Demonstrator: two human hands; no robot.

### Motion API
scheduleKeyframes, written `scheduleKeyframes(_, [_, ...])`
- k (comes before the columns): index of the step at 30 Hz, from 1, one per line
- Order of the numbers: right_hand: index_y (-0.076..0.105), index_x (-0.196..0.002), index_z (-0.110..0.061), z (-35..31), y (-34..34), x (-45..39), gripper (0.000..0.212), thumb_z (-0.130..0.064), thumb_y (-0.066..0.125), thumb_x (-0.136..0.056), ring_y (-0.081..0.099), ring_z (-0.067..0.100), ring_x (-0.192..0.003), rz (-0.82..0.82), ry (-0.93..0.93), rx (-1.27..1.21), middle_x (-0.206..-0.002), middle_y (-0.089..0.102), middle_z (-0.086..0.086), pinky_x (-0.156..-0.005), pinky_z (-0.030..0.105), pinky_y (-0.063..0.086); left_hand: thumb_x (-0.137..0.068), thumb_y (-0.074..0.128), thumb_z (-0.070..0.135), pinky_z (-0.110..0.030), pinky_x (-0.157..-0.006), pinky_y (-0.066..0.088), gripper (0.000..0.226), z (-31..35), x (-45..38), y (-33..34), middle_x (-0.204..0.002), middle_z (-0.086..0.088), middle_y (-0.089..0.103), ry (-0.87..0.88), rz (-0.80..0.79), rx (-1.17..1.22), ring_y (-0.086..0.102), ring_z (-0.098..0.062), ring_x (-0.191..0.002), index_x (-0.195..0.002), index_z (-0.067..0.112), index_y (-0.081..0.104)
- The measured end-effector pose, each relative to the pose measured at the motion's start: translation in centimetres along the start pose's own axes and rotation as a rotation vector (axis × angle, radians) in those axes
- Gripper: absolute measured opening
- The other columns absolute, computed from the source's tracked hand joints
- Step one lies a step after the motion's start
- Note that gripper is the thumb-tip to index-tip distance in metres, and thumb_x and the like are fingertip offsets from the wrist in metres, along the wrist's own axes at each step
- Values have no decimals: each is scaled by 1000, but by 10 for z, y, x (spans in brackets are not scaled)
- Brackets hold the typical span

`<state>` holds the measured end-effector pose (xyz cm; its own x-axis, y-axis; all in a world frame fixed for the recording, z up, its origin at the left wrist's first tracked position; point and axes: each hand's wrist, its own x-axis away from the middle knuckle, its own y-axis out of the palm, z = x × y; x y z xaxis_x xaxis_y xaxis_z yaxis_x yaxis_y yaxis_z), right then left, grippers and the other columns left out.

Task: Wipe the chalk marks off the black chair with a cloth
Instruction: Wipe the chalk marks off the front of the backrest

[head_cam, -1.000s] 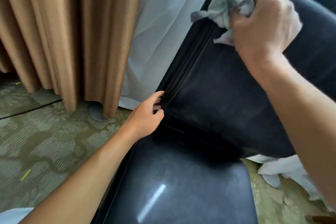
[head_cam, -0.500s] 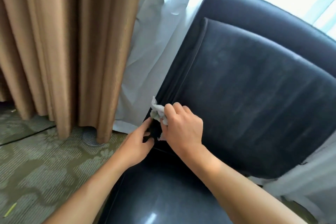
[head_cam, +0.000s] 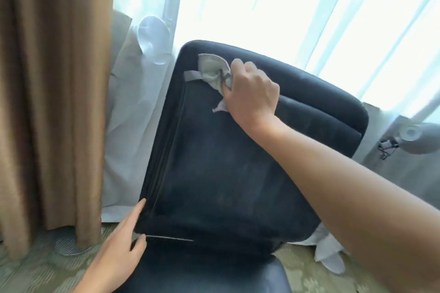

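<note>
The black padded leather chair (head_cam: pixel 238 169) stands by the window, its backrest leaning toward the sheer white curtain (head_cam: pixel 133 126) with the heavy brown drape (head_cam: pixel 52 102) to one side. The person's right hand (head_cam: pixel 250 93) is up at the top left corner of the backrest, fingers curled tight around a crumpled pale grey-green cloth (head_cam: pixel 214 71), bunched so a thick wad meets the leather. That grip looks chosen for pressure: a balled cloth scrubs harder than a flat one. The left hand (head_cam: pixel 121 250) rests with straight fingers against the lower left edge of the backrest, just above the glossy seat, holding nothing; I take it as bracing the chair so it will not swing away under the rubbing. A faint dusty haze shows across the backrest's middle, possibly chalk residue, so more passes seem needed there. A strip of the cloth trails left along the top seam.
</note>
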<state>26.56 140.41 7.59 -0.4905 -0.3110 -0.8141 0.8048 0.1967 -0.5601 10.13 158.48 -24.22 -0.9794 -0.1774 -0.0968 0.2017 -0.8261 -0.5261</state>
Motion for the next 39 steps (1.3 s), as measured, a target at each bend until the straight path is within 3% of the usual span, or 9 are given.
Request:
scheduleKeyframes(4, [53, -101, -14, 95, -12, 44, 18, -31, 48, -100, 64, 38, -88, -96, 228, 74, -101, 64, 11, -63, 36, 33, -78, 65, 14, -30, -97, 53, 95, -22, 40, -4, -151, 22, 47, 73, 36, -370, 62, -18, -130, -157, 50, 28])
scheduleKeyframes(8, [53, -105, -13, 176, -36, 104, 22, -33, 44, -100, 65, 40, -98, -246, 388, 116, -111, 64, 15, -68, 37, 36, -78, 40, 27, -14, -118, 20, 68, 26, 62, 14, -138, -6, 67, 233, 67, -524, 56, -16, -127, -140, 13, 64])
scheduleKeyframes(14, [51, -126, -16, 206, -60, 135, 36, -39, 52, -98, 63, 38, -103, -327, 444, 1, -128, 51, 10, -72, 37, 38, -83, 59, 25, -45, -125, 26, 74, 152, 17, 43, -164, -5, 39, 488, 128, -779, 33, -28, -153, -155, 12, 46])
scheduleKeyframes(21, [2, -161, -29, 261, -70, 102, 91, -42, 59, -91, 61, 34, -122, -435, 502, -98, -170, 2, 5, -84, 39, 45, -93, 62, 49, -65, -121, 20, 90, 258, -92, 18, -173, -8, -4, 377, 172, -1001, -2, -39, -157, -167, 28, 14])
scheduleKeyframes(24, [-13, -161, -38, 282, -62, 81, 103, -37, 61, -89, 55, 30, -134, -533, 480, -189, -172, -10, 1, -85, 36, 45, -80, 79, 51, -74, -108, 32, 100, 254, -112, 29, -170, -18, 7, 390, 191, -1074, 8, -50, -152, -163, 23, 32])
scheduleKeyframes(28, [-5, -161, -38, 301, -44, 61, 114, -32, 72, -76, 51, 31, -136, -654, 507, -427, -169, -1, -7, -97, 40, 52, -62, 93, 41, -80, -103, 30, 105, 236, -138, 36, -164, -25, 18, 426, 238, -1093, 17, -60, -143, -153, 18, 48])
scheduleKeyframes(30, [11, -157, -38, 307, -41, 58, 113, -33, 81, -68, 58, 31, -122, -626, 540, -486, -160, 16, -6, -86, 39, 58, -60, 91, 42, -79, -108, 25, 104, 234, -146, 38, -165, -25, 15, 410, 234, -1093, 15, -61, -143, -152, 18, 48])
scheduleKeyframes(36, [26, -148, -30, 319, -66, 59, 111, -32, 93, -59, 62, 28, -103, -598, 574, -461, -140, 37, -1, -61, 31, 47, -79, 80, 53, -77, -103, 37, 87, 272, -123, 58, -165, -22, 14, 277, 240, -956, 8, -54, -150, -151, 19, 45])
scheduleKeyframes(39, [27, -144, -28, 329, -88, 78, 103, -33, 91, -63, 63, 31, -105, -583, 614, -406, -139, 39, 1, -76, 38, 54, -91, 61, 64, -68, -108, 40, 84, 310, -99, 72, -171, -14, 0, 236, 170, -891, -3, -41, -157, -159, 26, 31])
